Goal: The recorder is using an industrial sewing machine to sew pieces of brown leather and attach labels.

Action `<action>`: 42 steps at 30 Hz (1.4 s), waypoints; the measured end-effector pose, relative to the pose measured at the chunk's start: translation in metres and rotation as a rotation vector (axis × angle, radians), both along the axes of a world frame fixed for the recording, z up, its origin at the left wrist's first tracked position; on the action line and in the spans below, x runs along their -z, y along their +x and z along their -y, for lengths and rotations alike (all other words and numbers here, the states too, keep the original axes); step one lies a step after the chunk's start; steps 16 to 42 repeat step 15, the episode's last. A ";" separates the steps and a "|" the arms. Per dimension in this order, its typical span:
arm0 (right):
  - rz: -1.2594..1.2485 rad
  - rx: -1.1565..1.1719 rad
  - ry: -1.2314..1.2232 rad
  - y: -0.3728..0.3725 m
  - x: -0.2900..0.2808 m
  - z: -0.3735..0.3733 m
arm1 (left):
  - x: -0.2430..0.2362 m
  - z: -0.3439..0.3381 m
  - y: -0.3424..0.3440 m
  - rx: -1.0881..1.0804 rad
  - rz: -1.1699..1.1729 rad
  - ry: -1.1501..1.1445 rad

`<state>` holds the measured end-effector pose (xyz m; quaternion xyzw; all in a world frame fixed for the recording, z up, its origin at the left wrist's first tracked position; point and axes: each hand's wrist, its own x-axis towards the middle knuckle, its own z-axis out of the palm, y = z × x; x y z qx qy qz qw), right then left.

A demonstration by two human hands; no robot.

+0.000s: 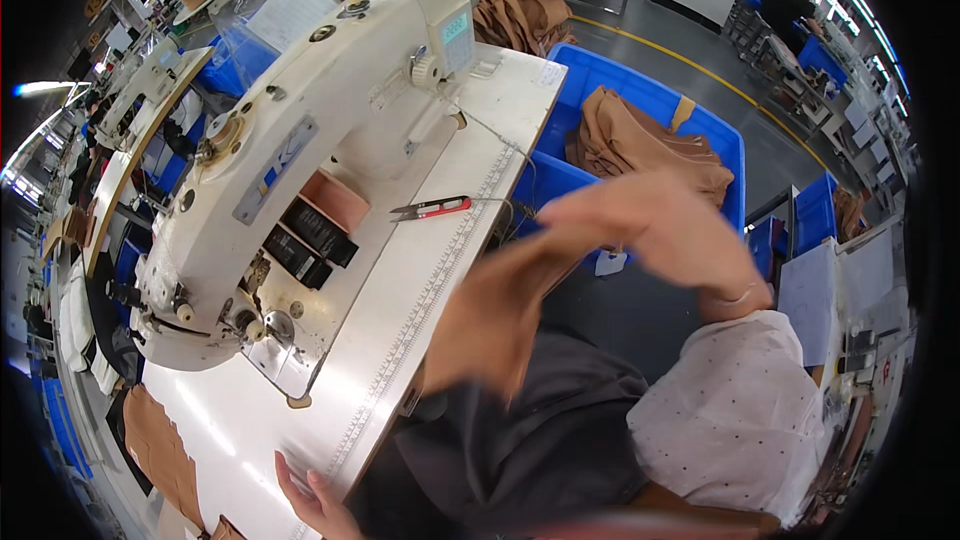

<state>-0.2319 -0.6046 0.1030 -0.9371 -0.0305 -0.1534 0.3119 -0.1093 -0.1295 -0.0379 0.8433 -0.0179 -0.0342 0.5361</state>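
My right hand (650, 225), smeared by motion, grips one end of a brown fabric piece (490, 315), which hangs over the front edge of the table and above my dark-clothed lap. At the near edge of the white sewing table (370, 370), my left hand (318, 508) lies with its fingers apart and nothing in it. A white industrial sewing machine (300, 120) stands on the table, its needle area away from both hands. Red-handled thread snips (432, 208) rest on the tabletop beside a printed ruler strip. Another brown fabric piece (160, 445) drapes over the table's left end.
Right of the table, a blue bin (735, 140) holds piled brown fabric (650, 145). Two small black packets (310, 240) and a pinkish box (335, 202) sit under the machine arm. More brown fabric (520, 5) is heaped behind. A person (790, 10) works far right.
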 end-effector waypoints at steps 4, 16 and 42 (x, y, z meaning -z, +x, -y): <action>-0.050 0.666 -0.310 -0.039 -0.008 0.058 | 0.026 -0.015 0.007 -0.013 0.061 -0.010; -1.145 0.771 -0.331 -0.070 0.263 0.228 | 0.019 -0.009 0.017 0.106 0.302 0.629; -1.145 0.771 -0.331 -0.070 0.263 0.228 | 0.019 -0.009 0.017 0.106 0.302 0.629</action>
